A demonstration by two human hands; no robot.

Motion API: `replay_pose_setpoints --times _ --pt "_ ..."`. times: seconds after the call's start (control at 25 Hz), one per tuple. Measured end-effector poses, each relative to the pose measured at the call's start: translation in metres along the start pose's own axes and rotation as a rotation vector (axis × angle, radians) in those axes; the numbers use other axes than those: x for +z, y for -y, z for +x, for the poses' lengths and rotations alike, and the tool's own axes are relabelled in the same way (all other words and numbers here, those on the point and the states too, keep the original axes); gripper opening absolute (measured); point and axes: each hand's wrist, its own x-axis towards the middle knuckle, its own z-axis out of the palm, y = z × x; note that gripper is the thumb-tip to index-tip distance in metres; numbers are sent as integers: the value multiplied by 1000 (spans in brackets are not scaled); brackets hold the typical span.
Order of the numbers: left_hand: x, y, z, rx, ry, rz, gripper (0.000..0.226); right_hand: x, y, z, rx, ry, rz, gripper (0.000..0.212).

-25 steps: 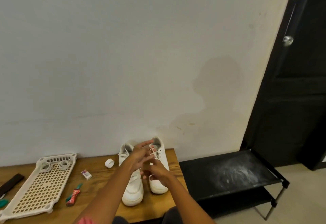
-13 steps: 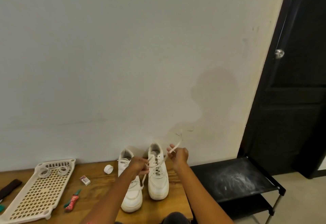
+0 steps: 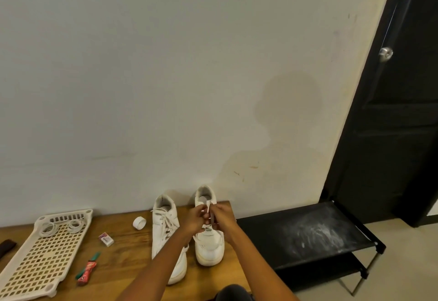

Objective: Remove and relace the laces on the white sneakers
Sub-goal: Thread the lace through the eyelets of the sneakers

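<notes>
1. Head view, the shoes: two white sneakers stand side by side on the wooden worktop, heels to the wall, toes toward the person. The left sneaker is laced, with its bow loose over the tongue. The right sneaker is the one being worked on.

2. Head view, the hands: both meet over the upper eyelets of the right sneaker. The left hand has its fingers curled and pinches a strand of the white lace. The right hand is also curled, and seems to pinch the lace too, whose end stands up between the two hands.

3. The step in hand, as I judge it, is working the lace at the top eyelets; whether it goes out or in cannot be told from here.

4. To do it well: pull along the line of the eyelet, not sideways, so the flat lace does not twist or fray.

5. Brace the shoe, since it stands free and could tip toward its neighbour.

6. Keep both ends even in length.

7. Head view, the rest: a perforated plastic tray, a roll of tape, a small box and a red tube lie to the left, well apart from the work. A black rack stands just beside the worktop on the right.
</notes>
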Motion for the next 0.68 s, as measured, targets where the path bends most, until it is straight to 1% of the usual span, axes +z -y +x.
replay_pose_setpoints --times 0.04,0.08,0.12,0.16,0.2,0.24,0.32,0.36,0.44,0.56,0.64,0.68 --pt "-2 3 3 32 0 7 28 1 0 -1 26 34 -52 24" --pt "-5 7 5 68 23 36 37 0 -2 0 55 65 -104 26" --pt "-8 12 6 62 65 27 47 -2 -2 -1 85 88 -147 28" --pt "-11 15 5 25 112 -5 51 -4 -5 1 115 103 -175 29" --pt "-13 20 3 -13 147 -53 49 -5 -7 2 146 114 -180 31" --pt "-14 23 0 -48 168 -91 43 -7 -11 4 175 122 -178 33" --pt "-14 29 0 -85 168 -143 24 -8 -17 6 212 121 -147 36" --pt "-13 33 2 -93 161 -175 18 -8 -19 6 224 124 -128 37" --pt "-11 36 4 -69 94 -181 20 -8 -23 8 244 144 -95 38" --pt "-5 32 7 -7 -102 -167 19 -8 -24 10 246 214 -111 40" --pt "-1 30 17 4 -231 -176 18 -8 -21 7 244 236 -201 40" --pt "-1 26 23 8 -286 -179 15 -9 -18 4 230 222 -283 41"
